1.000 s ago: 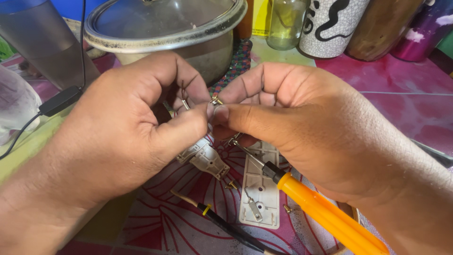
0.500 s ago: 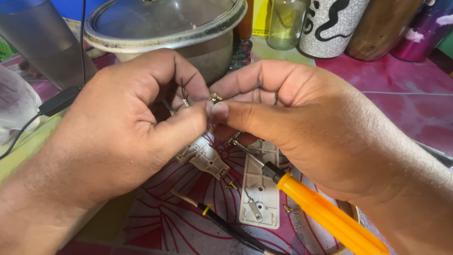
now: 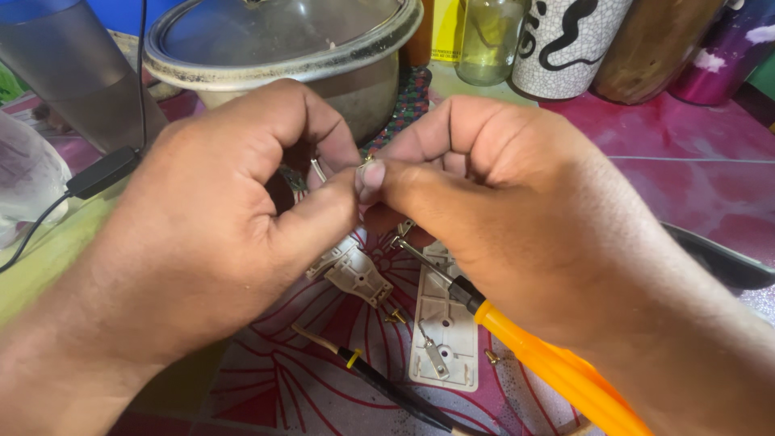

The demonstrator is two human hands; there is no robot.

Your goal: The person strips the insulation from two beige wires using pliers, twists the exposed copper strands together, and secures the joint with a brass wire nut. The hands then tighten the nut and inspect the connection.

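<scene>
My left hand (image 3: 202, 234) and right hand (image 3: 517, 218) meet thumb to thumb, fingers (image 3: 370, 179) pinched shut on a tiny brass-coloured metal fitting (image 3: 365, 164) that barely shows between the tips, held above the patterned red worktop (image 3: 282, 387). I think the grip should stay light and steady, right over the open white plastic plug casing (image 3: 444, 331). The orange-handled screwdriver (image 3: 557, 371) lies just beside it.

Orange screwdriver handle (image 3: 557, 367); white plastic plate (image 3: 444, 331); red-patterned tablecloth (image 3: 299, 379)
</scene>
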